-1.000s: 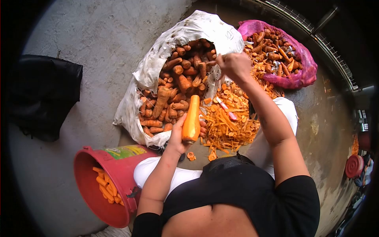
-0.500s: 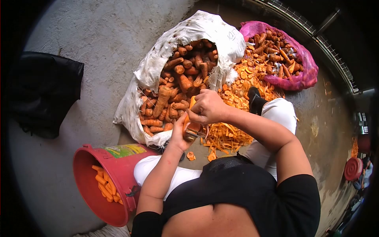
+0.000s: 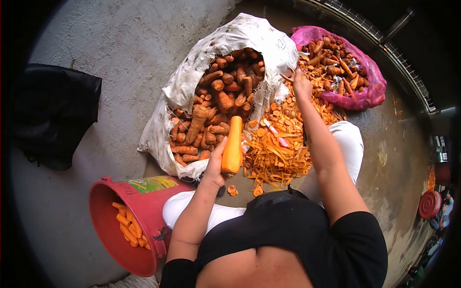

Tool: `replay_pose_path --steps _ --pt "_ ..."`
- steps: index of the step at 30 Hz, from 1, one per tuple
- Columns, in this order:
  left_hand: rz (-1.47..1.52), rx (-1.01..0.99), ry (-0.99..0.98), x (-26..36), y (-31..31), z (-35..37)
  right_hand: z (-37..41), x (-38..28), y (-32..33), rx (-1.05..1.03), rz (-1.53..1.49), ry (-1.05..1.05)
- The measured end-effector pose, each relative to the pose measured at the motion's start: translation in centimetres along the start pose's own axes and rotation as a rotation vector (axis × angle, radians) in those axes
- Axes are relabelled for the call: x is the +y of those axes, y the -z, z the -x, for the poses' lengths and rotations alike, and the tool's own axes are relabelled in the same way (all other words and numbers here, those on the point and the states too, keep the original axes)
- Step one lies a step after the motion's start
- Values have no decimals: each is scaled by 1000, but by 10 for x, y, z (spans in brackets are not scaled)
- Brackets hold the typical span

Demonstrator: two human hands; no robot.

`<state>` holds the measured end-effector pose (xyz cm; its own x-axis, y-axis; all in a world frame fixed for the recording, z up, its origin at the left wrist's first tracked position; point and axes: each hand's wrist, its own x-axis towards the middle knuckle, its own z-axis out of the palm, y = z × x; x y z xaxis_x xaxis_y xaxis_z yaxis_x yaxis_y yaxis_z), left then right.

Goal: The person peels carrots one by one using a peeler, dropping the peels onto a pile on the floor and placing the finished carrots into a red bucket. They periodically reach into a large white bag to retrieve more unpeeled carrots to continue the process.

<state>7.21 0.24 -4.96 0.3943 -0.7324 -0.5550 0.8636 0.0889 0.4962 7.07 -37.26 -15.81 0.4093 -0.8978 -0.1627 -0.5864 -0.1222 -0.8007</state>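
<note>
My left hand (image 3: 214,169) grips the lower end of a peeled orange carrot (image 3: 233,144) and holds it upright over the floor, next to the white sack (image 3: 192,72). My right hand (image 3: 301,84) is stretched far out over the heap of carrot peels (image 3: 278,158), its fingers closed on a small peeler (image 3: 287,77) that sticks out to the left. That hand hovers between the sack's mouth and the pink mesh bag (image 3: 370,93). A pink-handled tool (image 3: 277,136) lies on the peels.
The white sack holds several unpeeled carrots (image 3: 218,103). The pink bag holds more carrots and scraps. A red bucket (image 3: 108,221) with peeled carrot pieces stands at lower left. A black bag (image 3: 53,115) lies on the concrete floor at left. A round red object (image 3: 429,204) sits far right.
My right hand was down at the carrot with the peeler half a second ago; it has swung up and away over the peels. The left hand and carrot have stayed in place.
</note>
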Motion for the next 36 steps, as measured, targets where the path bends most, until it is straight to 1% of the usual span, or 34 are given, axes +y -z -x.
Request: replay_pose_path --steps 1,2,3,4,5,6,7,8,9,10,11,12,14,15,17,18,21,22,24,25,26,27,29,30,31,32,35,36 --pt "16 -11 -27 3 1 -1 -10 19 -8 -38 -84 -121" --pt "33 -23 -53 4 2 -2 1 29 -11 -123 -11 -164" --pt "6 37 -98 5 1 -5 12 41 -15 -209 62 -208" --pt "-20 98 -143 5 1 -6 -2 92 -42 -283 226 -154" --pt "-44 163 -191 7 0 -8 10 109 -50 -401 262 -115" --pt "-110 179 -253 11 -4 -7 50 82 -29 -538 385 139" --pt "-147 191 -284 12 -5 -8 50 117 -54 -554 546 163" --pt "-185 205 -315 12 -4 -8 65 127 -57 -603 633 153" --pt "-225 218 -346 12 -5 -10 92 121 -54 -499 667 273" --pt "-233 243 -375 13 -7 -11 94 145 -67 -559 809 220" --pt "-278 264 -395 14 -9 -11 103 151 -66 -609 913 227" --pt "-324 286 -413 14 -11 -11 113 129 -54 -737 968 141" --pt "-415 327 -478 11 -10 -15 122 157 -57 -625 982 243" --pt "-454 309 -481 12 -7 -17 123 165 -59 -567 987 293" --pt "-531 269 -490 13 -2 -20 117 173 -67 -645 1000 206" --pt "-519 285 -469 12 -1 -21 115 171 -69 -679 1007 164" --pt "-402 255 -363 14 4 -23 117 164 -71 -694 1008 107" --pt "-370 232 -338 16 4 -22 117 160 -70 -728 1011 107" --pt "-303 182 -283 21 1 -19 121 139 -65 -762 988 40" --pt "-269 138 -311 21 2 -18 126 129 -61 -779 978 1" --pt "-234 90 -340 22 5 -19 126 128 -61 -746 908 -57" --pt "-199 39 -375 23 6 -21 123 139 -64 -703 869 -52" --pt "-187 -40 -444 24 6 -21 115 158 -71 -581 664 -123" --pt "-172 -82 -488 24 6 -22 113 148 -63 -641 521 -249" --pt "-158 -124 -532 25 6 -22 115 123 -48 -700 375 -372" --pt "-121 -178 -507 26 5 -22 118 107 -38 -757 226 -495" --pt "-57 -205 -540 23 -3 -15 120 95 -20 -791 74 -470" --pt "1 -236 -522 21 -3 -12 138 69 -5 -818 -159 -459"
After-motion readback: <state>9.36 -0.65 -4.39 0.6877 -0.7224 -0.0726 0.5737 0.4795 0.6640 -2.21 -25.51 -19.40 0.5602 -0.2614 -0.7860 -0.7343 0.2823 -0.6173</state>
